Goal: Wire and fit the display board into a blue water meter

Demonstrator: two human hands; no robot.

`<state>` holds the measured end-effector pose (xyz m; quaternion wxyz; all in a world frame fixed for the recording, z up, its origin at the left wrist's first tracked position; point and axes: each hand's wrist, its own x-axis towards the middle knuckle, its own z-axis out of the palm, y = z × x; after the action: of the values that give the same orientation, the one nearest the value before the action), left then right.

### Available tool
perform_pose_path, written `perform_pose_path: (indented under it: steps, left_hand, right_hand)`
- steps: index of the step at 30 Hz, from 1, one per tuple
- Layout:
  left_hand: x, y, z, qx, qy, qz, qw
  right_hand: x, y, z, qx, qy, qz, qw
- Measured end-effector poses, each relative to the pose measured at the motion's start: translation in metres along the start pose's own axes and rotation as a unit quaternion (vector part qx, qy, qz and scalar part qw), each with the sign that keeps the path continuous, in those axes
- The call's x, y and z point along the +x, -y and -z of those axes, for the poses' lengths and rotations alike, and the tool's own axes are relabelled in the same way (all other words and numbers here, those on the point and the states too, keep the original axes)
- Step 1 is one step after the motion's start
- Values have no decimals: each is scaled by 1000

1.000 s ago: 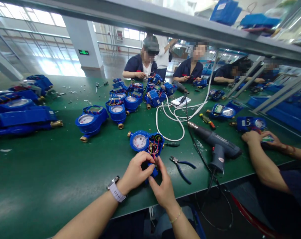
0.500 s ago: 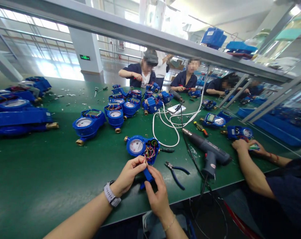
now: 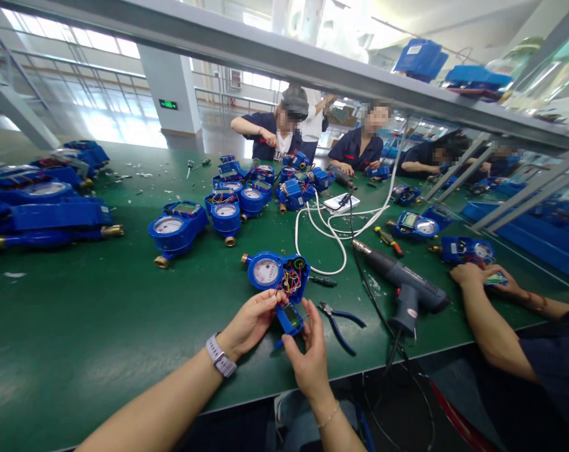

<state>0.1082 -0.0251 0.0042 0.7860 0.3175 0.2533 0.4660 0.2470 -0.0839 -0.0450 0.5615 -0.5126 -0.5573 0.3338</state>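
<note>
A blue water meter (image 3: 271, 271) with a white dial lies on the green table (image 3: 100, 326), its open side full of coloured wires (image 3: 291, 279). My left hand (image 3: 252, 321), a watch on its wrist, pinches at the wires near the meter's front edge. My right hand (image 3: 310, 358) holds a small blue cover piece (image 3: 290, 317) with a display window, tilted up just in front of the meter. Both hands touch around this piece.
Blue-handled pliers (image 3: 341, 317) lie right of my hands, then a grey heat gun (image 3: 404, 282) with its black cord. Several more blue meters (image 3: 178, 227) sit farther back and at the left. A co-worker's arm (image 3: 491, 320) rests at the right; other people sit across.
The blue cover piece has been turned up so its window shows. My hands have shifted slightly nearer the meter. The view has shifted a little.
</note>
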Motion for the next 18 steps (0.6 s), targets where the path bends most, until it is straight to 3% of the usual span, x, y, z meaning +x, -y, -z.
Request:
perform_pose_path:
  steps: [5, 9, 18]
  left_hand:
    - [1, -5, 0, -1, -18, 26, 999]
    - [2, -15, 4, 153, -42, 3, 987]
    - [3, -25, 15, 451, -46, -100, 886]
  right_hand:
    - [-2, -8, 0, 38, -43, -20, 998]
    - [-3, -6, 1, 29, -57, -18, 998]
    - [-4, -7, 3, -73, -65, 21, 995]
